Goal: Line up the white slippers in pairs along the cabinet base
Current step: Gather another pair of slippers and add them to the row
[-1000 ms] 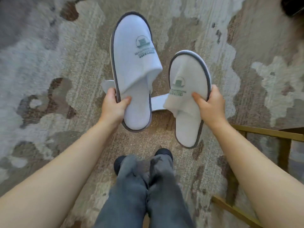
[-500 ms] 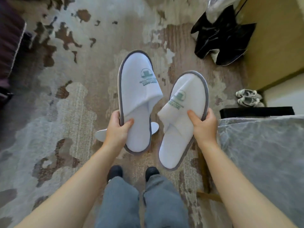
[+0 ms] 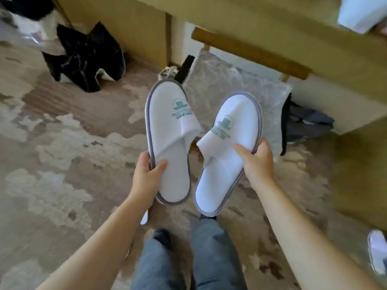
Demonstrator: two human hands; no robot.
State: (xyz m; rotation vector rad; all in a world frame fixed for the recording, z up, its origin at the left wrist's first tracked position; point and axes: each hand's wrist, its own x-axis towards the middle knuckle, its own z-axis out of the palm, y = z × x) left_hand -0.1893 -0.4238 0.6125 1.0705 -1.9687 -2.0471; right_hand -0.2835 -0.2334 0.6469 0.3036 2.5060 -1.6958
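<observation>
Head view: I see my left hand [image 3: 146,176] clasped on the outer edge of one white terry slipper with grey trim and a green logo [image 3: 169,141], and my right hand [image 3: 256,162] clasped on its matching white slipper [image 3: 226,155]. Both are held above the mottled brown-and-cream carpet [image 3: 62,143], toes toward the tan wooden cabinet [image 3: 136,28], which they do not touch.

A black bag [image 3: 88,57] and a plastic-wrapped cushion [image 3: 236,88] lie on patterned carpet [image 3: 52,143].
</observation>
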